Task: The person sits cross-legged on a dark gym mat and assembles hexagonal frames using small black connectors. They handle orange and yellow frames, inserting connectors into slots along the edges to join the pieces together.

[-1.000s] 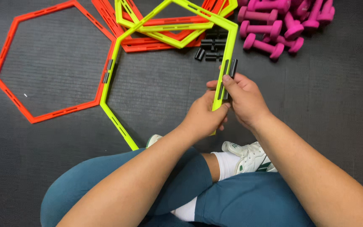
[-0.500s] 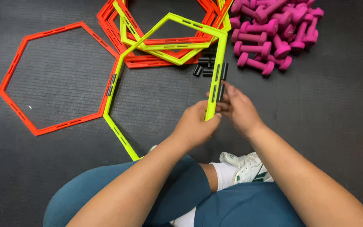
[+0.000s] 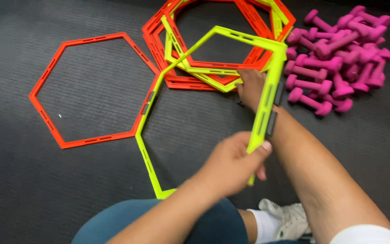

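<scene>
Near the bottom of the view, the left hand (image 3: 233,165) is closed around one bar of the yellow hexagon frame (image 3: 147,156), with the thumb pressed on the bar, so this side is lifted from the floor (image 3: 68,190) while the far side lies flat. Just behind that bar, the right hand (image 3: 250,86) reaches forward to the stack of orange and yellow frames (image 3: 195,79); its fingers are partly hidden and I cannot tell whether they grip anything. Two small black clips (image 3: 275,108) sit on the lifted bar. To the left, an orange hexagon frame (image 3: 46,115) lies touching the yellow one. On the right, a pile of pink dumbbells (image 3: 339,58) rests near the stack.
</scene>
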